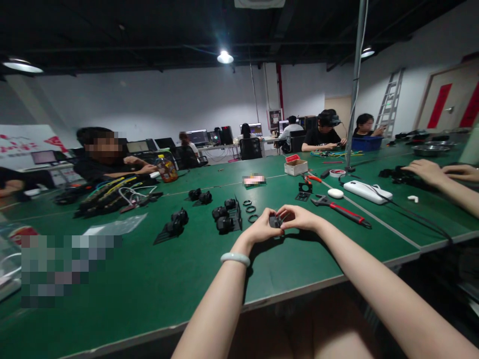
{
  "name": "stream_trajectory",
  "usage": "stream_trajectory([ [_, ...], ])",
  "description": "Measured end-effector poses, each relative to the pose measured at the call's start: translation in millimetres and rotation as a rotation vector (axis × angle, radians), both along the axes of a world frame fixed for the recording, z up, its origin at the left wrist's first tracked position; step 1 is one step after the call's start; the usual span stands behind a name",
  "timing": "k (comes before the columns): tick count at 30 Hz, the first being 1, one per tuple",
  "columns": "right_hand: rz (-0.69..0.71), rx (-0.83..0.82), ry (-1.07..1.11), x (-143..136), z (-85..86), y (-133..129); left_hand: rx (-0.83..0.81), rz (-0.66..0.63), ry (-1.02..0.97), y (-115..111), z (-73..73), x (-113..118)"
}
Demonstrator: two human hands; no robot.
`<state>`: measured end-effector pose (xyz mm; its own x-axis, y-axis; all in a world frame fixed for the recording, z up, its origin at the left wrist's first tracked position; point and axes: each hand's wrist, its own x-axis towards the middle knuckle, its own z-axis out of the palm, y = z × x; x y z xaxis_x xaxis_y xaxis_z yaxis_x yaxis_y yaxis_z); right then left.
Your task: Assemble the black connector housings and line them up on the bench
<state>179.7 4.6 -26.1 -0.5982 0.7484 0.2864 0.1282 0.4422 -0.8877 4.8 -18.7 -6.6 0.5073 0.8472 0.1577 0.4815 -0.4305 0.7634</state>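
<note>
Between my two hands, just above the green table [209,264], is a small black part [276,220]. My left hand [263,227], with a pale bangle on its wrist, has its fingers closed on the part's left side. The fingers of my right hand [298,218] pinch its right side. Several black rings [250,209] lie just left of my hands. Farther left are black assemblies [225,217] and another black group [175,223]. A black square plate with a round hole [305,187] lies behind my right hand.
An adjustable wrench [346,212] with red and black handle lies to the right, near a white power strip [368,192]. A small box [295,167] stands farther back. Cable bundles [108,197] and a bottle [167,168] are at left. A co-worker's hands [430,172] are at right.
</note>
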Motion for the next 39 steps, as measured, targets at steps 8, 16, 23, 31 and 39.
stream_trajectory([
  [8, 0.028, -0.052, 0.048, -0.6, -1.7, -0.1, -0.012, 0.028, 0.0, 1.9, -1.6, 0.2],
  [16, 0.031, -0.106, 0.094, -0.6, -4.8, 3.3, -0.021, 0.049, -0.007, 3.8, -3.3, 0.1],
  [23, 0.004, -0.092, 0.085, 0.6, -5.3, 4.2, -0.017, 0.043, 0.005, 0.9, -1.4, 2.0],
  [31, -0.039, -0.038, -0.017, 2.1, -3.3, 6.4, 0.048, 0.032, 0.011, 6.6, -5.1, 1.0],
  [39, -0.018, -0.061, -0.006, 2.3, -4.7, 5.6, 0.005, -0.006, 0.004, 5.2, -6.5, 0.5],
])
